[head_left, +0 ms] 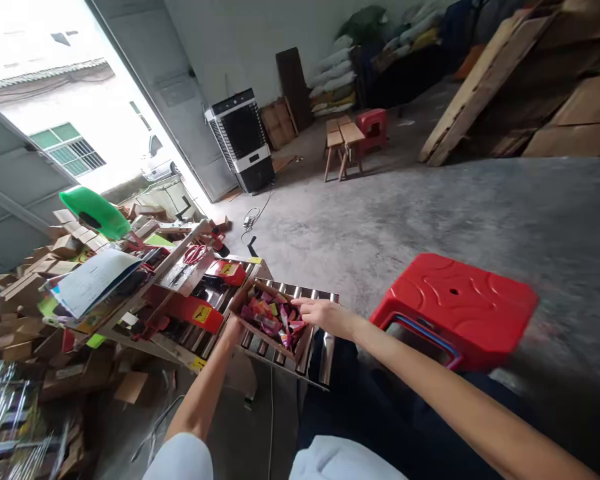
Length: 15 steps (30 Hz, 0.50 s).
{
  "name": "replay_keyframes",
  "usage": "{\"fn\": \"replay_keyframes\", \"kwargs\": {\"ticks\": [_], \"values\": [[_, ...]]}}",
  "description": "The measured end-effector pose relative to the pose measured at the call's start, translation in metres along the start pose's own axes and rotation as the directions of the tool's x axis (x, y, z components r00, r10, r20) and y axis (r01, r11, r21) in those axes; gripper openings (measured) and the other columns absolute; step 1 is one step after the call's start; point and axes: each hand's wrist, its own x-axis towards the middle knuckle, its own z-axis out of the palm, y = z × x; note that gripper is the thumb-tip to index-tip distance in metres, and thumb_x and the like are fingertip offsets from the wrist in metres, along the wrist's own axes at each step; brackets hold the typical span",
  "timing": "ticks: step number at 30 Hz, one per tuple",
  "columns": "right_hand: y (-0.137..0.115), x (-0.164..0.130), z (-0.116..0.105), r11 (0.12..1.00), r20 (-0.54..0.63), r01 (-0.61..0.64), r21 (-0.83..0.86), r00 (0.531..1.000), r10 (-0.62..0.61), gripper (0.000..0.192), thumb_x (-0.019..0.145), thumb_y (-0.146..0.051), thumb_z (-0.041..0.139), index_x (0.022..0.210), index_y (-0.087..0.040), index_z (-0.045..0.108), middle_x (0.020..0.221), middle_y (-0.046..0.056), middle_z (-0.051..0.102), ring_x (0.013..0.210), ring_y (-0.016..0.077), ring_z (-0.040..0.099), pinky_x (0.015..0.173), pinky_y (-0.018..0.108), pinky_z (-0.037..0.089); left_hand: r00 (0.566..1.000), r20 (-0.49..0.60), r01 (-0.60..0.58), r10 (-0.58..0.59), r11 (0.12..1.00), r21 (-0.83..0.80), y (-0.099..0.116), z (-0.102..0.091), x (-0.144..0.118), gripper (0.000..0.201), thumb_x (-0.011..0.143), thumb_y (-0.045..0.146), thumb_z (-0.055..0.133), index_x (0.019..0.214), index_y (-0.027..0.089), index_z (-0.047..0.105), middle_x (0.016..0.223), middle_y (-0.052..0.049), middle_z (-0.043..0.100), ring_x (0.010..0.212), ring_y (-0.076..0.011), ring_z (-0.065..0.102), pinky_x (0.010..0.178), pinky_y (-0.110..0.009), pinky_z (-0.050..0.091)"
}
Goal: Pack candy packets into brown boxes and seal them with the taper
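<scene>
Head view, right grip: the right hand (320, 312) lay palm down on the far right corner of the cardboard box (240, 313), fingers (300, 303) curled over the rim and into the contents; whether they pinched a packet or only pressed on top could not be told.
Left grip: the left hand (231, 328) sat at the near left wall of the box, fingers hidden behind the cardboard, so its state could not be told; it looked to be steadying that side.
Box: it was open-topped, tilted toward the person, and rested on the steel rollers (314, 347) of a short conveyor.
Contents: bright pink, purple and yellow packets (270, 317) were heaped loosely and filled the box almost to the rim.
Doing it well, as a judgement: rollers turn freely, so the box probably needed a hand on each opposite side and even pressure to keep it from sliding or tipping; loose packets near the rim could spill if one side lifted first.
Left of the box: a red sealing machine (195, 310) with yellow labels stood just beside it.
Bench: the bench (130, 327) carried papers (93, 280), scissors (195, 253) and a green dish (95, 212).
Right side: a red stool (455, 307) stood near the right forearm, on the concrete floor (430, 200).
</scene>
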Motion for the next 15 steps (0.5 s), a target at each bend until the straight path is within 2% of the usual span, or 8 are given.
{"fn": "replay_keyframes", "kwargs": {"ticks": [2,4,6,8,10,12,13,15], "values": [[0.008,0.016,0.009,0.999,0.009,0.039,0.017,0.999,-0.04,0.03,0.093,0.001,0.043,0.086,-0.016,0.067,0.103,0.008,0.071,0.14,0.0187,0.048,0.114,0.035,0.046,0.998,-0.028,-0.054,0.054,0.998,0.027,0.013,-0.023,-0.004,0.041,0.048,0.029,0.088,0.083,0.017,0.073,0.083,-0.005,0.075,0.093,-0.0267,0.071,0.087,-0.036,0.055],[0.004,0.017,0.01,0.998,-0.069,0.025,0.052,0.997,-0.022,0.033,0.093,-0.001,0.04,0.11,-0.015,0.065,0.133,0.013,0.063,0.147,0.0202,0.037,0.118,0.041,0.042,0.996,-0.037,-0.081,0.083,0.995,0.052,0.028,-0.035,-0.004,0.045,0.053,0.034,0.088,0.092,0.017,0.075,0.093,-0.007,0.076,0.092,-0.0245,0.07,0.084,-0.033,0.054],[-0.007,0.011,0.007,0.992,-0.175,-0.053,0.114,0.982,0.073,0.047,0.092,-0.006,0.044,0.138,-0.015,0.05,0.157,0.016,0.039,0.152,0.0227,0.024,0.122,0.049,0.034,0.995,-0.012,-0.1,0.101,0.99,0.097,0.043,-0.04,-0.002,0.046,0.06,0.039,0.087,0.098,0.016,0.076,0.099,-0.009,0.075,0.091,-0.0224,0.07,0.082,-0.03,0.053],[-0.02,0.008,0.008,0.97,-0.186,-0.139,0.198,0.967,0.176,0.064,0.093,-0.014,0.049,0.154,-0.014,0.029,0.164,0.017,0.022,0.154,0.0244,0.016,0.124,0.052,0.029,0.993,0.057,-0.115,0.107,0.979,0.166,0.057,-0.04,0.002,0.047,0.063,0.042,0.088,0.099,0.015,0.076,0.097,-0.009,0.074,0.086,-0.0196,0.068,0.078,-0.027,0.052],[-0.029,0.017,0.018,0.945,-0.067,-0.195,0.264,0.973,0.22,0.065,0.098,-0.025,0.048,0.158,-0.016,0.025,0.165,0.014,0.02,0.154,0.0253,0.016,0.124,0.052,0.026,0.983,0.155,-0.135,0.098,0.958,0.252,0.068,-0.036,0.007,0.045,0.062,0.043,0.089,0.095,0.015,0.076,0.087,-0.005,0.072,0.076,-0.0154,0.064,0.071,-0.024,0.048],[-0.032,0.037,0.037,0.933,0.12,-0.216,0.288,0.975,0.188,0.05,0.103,-0.033,0.039,0.152,-0.02,0.042,0.162,0.011,0.031,0.153,0.0261,0.022,0.124,0.053,0.023,0.956,0.291,-0.144,0.026,0.909,0.391,0.077,-0.029,0.011,0.042,0.062,0.042,0.09,0.092,0.016,0.075,0.078,-0.002,0.068,0.07,-0.0128,0.06,0.066,-0.022,0.044],[-0.03,0.05,0.047,0.934,0.205,-0.222,0.279,0.964,0.167,0.044,0.104,-0.033,0.036,0.144,-0.021,0.053,0.157,0.01,0.041,0.151,0.0266,0.028,0.124,0.054,0.022,0.926,0.373,-0.139,-0.058,0.866,0.48,0.082,-0.025,0.013,0.041,0.064,0.042,0.089,0.093,0.016,0.075,0.077,-0.002,0.068,0.071,-0.0132,0.059,0.067,-0.023,0.043],[-0.025,0.071,0.067,0.947,0.335,-0.215,0.24,0.934,0.127,0.04,0.104,-0.028,0.035,0.124,-0.021,0.069,0.142,0.01,0.059,0.143,0.0273,0.042,0.123,0.056,0.023,0.821,0.496,-0.123,-0.282,0.762,0.636,0.091,-0.016,0.016,0.045,0.071,0.047,0.084,0.102,0.016,0.075,0.087,-0.006,0.07,0.081,-0.0166,0.062,0.073,-0.025,0.045]]}}
